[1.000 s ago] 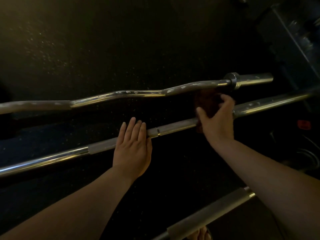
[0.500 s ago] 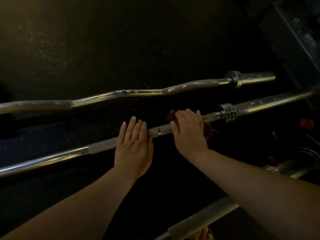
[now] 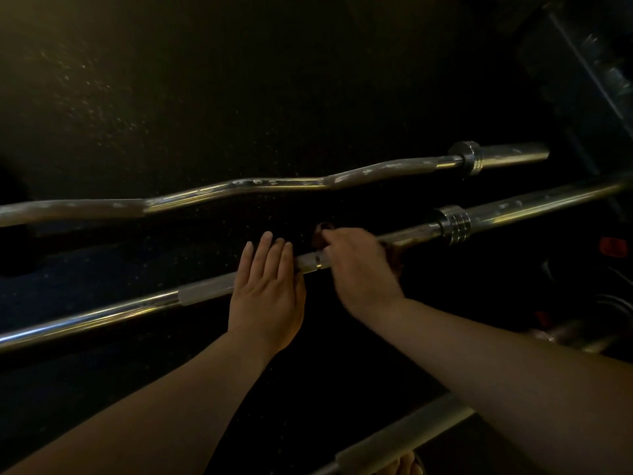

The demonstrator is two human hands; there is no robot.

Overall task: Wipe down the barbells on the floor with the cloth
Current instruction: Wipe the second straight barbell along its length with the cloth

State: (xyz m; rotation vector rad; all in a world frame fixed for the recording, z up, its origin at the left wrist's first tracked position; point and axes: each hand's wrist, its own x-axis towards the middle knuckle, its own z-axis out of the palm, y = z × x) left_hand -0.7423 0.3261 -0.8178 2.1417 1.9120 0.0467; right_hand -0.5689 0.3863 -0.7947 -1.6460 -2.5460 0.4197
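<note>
A straight chrome barbell (image 3: 102, 311) lies diagonally across the dark floor. My left hand (image 3: 269, 293) rests flat on its knurled part, fingers together and extended. Just to the right, my right hand (image 3: 359, 265) presses a dark reddish cloth (image 3: 323, 234) around the same bar, a little left of the ribbed collar (image 3: 454, 223). Most of the cloth is hidden under the hand. A curved EZ bar (image 3: 239, 188) lies beyond, parallel to it. A third bar (image 3: 394, 442) lies near the bottom edge.
The floor is black speckled rubber (image 3: 239, 80). Dark gym equipment (image 3: 589, 70) stands at the upper right. A small red object (image 3: 613, 246) and cables lie at the right edge. Toes (image 3: 400, 466) show at the bottom.
My right hand has slid the cloth leftward along the straight bar, from the collar toward my left hand. The left hand has stayed in place.
</note>
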